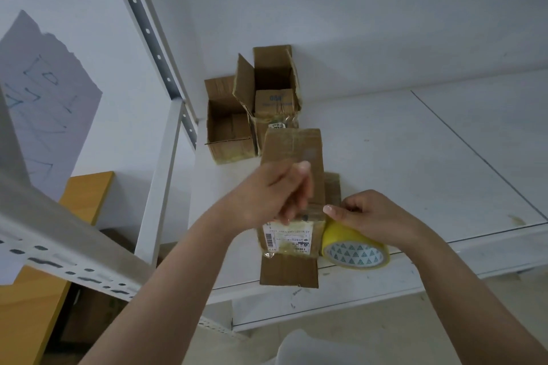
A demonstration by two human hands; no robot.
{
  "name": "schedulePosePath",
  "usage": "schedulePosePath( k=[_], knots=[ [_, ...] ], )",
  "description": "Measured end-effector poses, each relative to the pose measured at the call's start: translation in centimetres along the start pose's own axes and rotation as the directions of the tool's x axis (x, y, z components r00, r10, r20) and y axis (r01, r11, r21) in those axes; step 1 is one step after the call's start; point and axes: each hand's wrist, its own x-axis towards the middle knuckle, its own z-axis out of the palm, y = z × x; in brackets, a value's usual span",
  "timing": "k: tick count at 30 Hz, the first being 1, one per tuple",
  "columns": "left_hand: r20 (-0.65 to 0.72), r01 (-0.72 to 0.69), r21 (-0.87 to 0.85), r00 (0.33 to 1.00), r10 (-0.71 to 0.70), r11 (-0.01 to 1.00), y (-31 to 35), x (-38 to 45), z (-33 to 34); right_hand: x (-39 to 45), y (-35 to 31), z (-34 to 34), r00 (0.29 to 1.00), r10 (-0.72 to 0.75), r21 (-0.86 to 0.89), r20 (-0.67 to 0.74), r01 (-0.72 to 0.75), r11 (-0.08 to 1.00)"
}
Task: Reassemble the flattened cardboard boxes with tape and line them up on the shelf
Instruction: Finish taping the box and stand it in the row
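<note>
A small cardboard box (296,151) with a white shipping label lies on the white shelf (415,172), its flaps spread at the near edge. My left hand (275,195) curls over the box's top and pinches a strip of clear tape across it. My right hand (373,216) grips a yellow tape roll (353,246) right beside the box. Two assembled open boxes (228,124) (269,92) stand at the shelf's back left against the wall.
White slotted shelf posts (166,163) rise at the left, and a slotted beam (59,246) crosses the near left. A torn paper sheet (44,92) with writing hangs on the wall. An orange wooden board (38,290) sits lower left.
</note>
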Motion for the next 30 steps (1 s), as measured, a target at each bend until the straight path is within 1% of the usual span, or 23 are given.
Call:
schedulePosePath(
  k=[1,2,3,4,6,8,10,11,13,14,15,17,18,19,20,22,23,25,27,29,30],
  knots=[
    [0.095,0.032,0.014,0.995,-0.033,0.999,0.4,0.9,0.6,0.0,0.1,-0.1,1.000,-0.008,0.048,0.011,0.007,0.999],
    [0.152,0.072,0.035,0.985,-0.077,0.997,0.4,1.7,1.0,-0.2,0.3,-0.2,0.999,-0.011,0.108,0.038,0.007,0.994],
    [0.169,0.112,0.055,0.978,-0.120,0.992,0.1,2.2,1.3,-0.4,0.6,-0.5,0.996,-0.017,0.172,0.087,0.001,0.985],
    [0.159,0.140,0.066,0.976,-0.148,0.988,-0.3,2.5,1.5,-0.8,0.9,-0.7,0.988,-0.029,0.243,0.149,-0.008,0.970],
    [0.127,0.136,0.068,0.981,-0.144,0.988,-1.1,2.8,1.5,-1.5,1.9,-1.1,0.968,-0.073,0.371,0.240,-0.022,0.928],
    [0.105,0.109,0.067,0.988,-0.116,0.992,-1.6,2.7,1.6,-1.8,2.6,-1.7,0.973,-0.082,0.447,0.214,-0.023,0.894],
    [0.092,0.103,0.062,0.990,-0.108,0.993,-1.6,2.8,1.7,-1.6,2.9,-1.9,0.986,-0.054,0.437,0.156,-0.019,0.899],
    [0.091,0.107,0.062,0.989,-0.113,0.992,-1.6,2.8,1.7,-1.3,3.2,-1.9,0.990,-0.031,0.370,0.134,-0.021,0.929],
    [0.102,0.113,0.071,0.988,-0.120,0.991,-1.5,2.8,1.6,-1.0,3.5,-1.5,0.992,0.049,0.179,0.112,-0.068,0.982],
    [0.114,0.113,0.079,0.986,-0.121,0.990,-1.4,2.8,1.5,-1.1,3.6,-1.4,0.990,0.075,0.148,0.118,-0.092,0.985],
    [0.128,0.116,0.088,0.984,-0.126,0.989,-1.3,2.7,1.5,-1.2,3.8,-1.5,0.990,0.069,0.169,0.127,-0.090,0.981],
    [0.166,0.123,0.125,0.976,-0.143,0.984,-1.0,2.6,1.5,-1.6,4.1,-2.0,0.993,0.000,0.246,0.117,-0.029,0.969],
    [0.192,0.115,0.175,0.970,-0.149,0.978,-0.8,2.6,1.5,-1.8,4.2,-2.4,0.994,-0.032,0.275,0.104,0.002,0.962],
    [0.224,0.095,0.260,0.962,-0.156,0.961,-0.4,2.6,1.5,-2.0,4.2,-2.7,0.995,-0.047,0.282,0.086,0.020,0.959],
    [0.255,0.062,0.374,0.953,-0.166,0.925,0.0,2.7,1.6,-2.1,4.2,-3.0,0.997,-0.051,0.274,0.063,0.032,0.961],
    [0.298,-0.014,0.601,0.932,-0.208,0.799,1.0,3.0,1.9,-2.2,4.1,-3.2,0.999,-0.052,0.267,0.009,0.048,0.963],
    [0.306,-0.031,0.678,0.921,-0.243,0.734,1.7,3.2,2.2,-2.3,3.9,-3.3,0.998,-0.054,0.264,-0.018,0.057,0.963],
    [0.298,-0.036,0.777,0.900,-0.317,0.628,2.7,3.7,3.0,-2.6,3.5,-3.4,0.996,-0.064,0.241,-0.055,0.076,0.968],
    [0.267,-0.053,0.867,0.890,-0.371,0.496,3.1,4.4,4.1,-3.0,3.2,-3.4,0.994,-0.072,0.224,-0.083,0.089,0.970],
    [0.214,-0.079,0.933,0.906,-0.364,0.352,3.1,5.1,5.0,-3.3,3.1,-3.3,0.990,-0.075,0.215,-0.116,0.099,0.972],
    [0.202,-0.087,0.944,0.916,-0.348,0.318,3.0,5.3,5.2,-3.4,3.1,-3.3,0.989,-0.066,0.223,-0.131,0.094,0.970]
  ],
)
